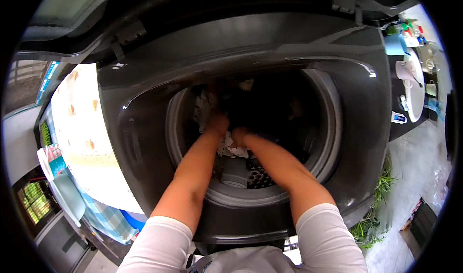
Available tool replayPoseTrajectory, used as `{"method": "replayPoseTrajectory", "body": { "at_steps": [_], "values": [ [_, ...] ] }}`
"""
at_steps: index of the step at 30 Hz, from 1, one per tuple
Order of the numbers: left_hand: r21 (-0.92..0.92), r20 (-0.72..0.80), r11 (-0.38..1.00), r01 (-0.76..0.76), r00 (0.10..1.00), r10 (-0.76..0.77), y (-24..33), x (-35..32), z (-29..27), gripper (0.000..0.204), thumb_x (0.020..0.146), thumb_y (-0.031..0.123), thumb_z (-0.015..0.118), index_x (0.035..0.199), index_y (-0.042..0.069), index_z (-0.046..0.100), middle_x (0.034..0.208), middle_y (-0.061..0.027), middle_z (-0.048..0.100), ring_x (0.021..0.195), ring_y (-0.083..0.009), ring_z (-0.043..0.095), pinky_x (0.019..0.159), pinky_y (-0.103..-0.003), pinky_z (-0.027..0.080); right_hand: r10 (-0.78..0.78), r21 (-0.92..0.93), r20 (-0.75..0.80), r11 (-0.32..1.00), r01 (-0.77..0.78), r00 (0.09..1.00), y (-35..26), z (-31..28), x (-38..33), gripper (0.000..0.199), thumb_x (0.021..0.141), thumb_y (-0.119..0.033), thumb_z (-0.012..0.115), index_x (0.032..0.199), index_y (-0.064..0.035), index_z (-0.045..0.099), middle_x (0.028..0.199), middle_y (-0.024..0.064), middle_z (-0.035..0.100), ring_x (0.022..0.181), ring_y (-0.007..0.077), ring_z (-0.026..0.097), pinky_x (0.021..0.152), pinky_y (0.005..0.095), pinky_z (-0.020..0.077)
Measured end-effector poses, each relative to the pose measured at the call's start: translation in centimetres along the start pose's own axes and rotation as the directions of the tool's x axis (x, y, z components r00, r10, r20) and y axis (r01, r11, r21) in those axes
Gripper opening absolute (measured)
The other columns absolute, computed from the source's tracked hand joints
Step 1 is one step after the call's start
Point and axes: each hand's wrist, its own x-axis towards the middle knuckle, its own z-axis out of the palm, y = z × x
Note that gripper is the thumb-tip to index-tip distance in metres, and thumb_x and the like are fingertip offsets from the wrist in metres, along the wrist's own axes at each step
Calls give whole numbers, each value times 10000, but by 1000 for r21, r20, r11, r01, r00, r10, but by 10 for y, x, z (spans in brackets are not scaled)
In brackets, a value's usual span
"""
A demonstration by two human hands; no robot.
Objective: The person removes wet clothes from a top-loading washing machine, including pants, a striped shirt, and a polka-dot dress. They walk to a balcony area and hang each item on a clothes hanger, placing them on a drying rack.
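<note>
Both my arms reach down into the round drum of a dark grey top-loading washing machine. My left hand is curled closed at a white patterned cloth, its fingertips hidden in shadow. Close beside it, my right hand is closed on a white cloth with small dark marks, which hangs just below both hands. Another part of light patterned cloth shows against the drum's left side, and I cannot tell whether it is the same piece. Darker laundry deeper inside is hard to make out.
The raised lid stands at the far side. On the left is a table with a pale spotted cover and a blue checked cloth. To the right are a white washbasin, a light blue jug and green leafy plants.
</note>
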Motion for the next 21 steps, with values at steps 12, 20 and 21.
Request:
{"method": "replayPoseTrajectory", "body": {
  "at_steps": [12,20,21],
  "values": [
    [-671,-35,706,-225,961,273,97,-199,-292,229,922,241,652,1017,38,609,1067,-137,609,820,-271,672,715,-367,521,-40,272,-710,906,325,703,-24,-132,-394,256,874,-264,673,876,-9,682,940,146,599,883,308,592,781,367,467],
    [369,-864,805,-464,149,481,230,-409,-463,551,518,416,888,942,112,711,1149,-154,527,1083,-352,523,890,-439,429,293,169,-954,693,701,-59,-162,-81,-696,261,1030,-229,471,950,-14,597,870,-25,556,796,43,492,727,213,403],
    [393,-841,830,-396,210,498,241,-405,-473,457,582,384,867,911,107,713,1170,-158,535,1045,-348,551,862,-440,445,331,216,-940,764,609,-82,-166,-75,-717,286,1034,-255,474,954,-15,607,855,-33,565,790,37,496,724,207,406]
  ]
}}
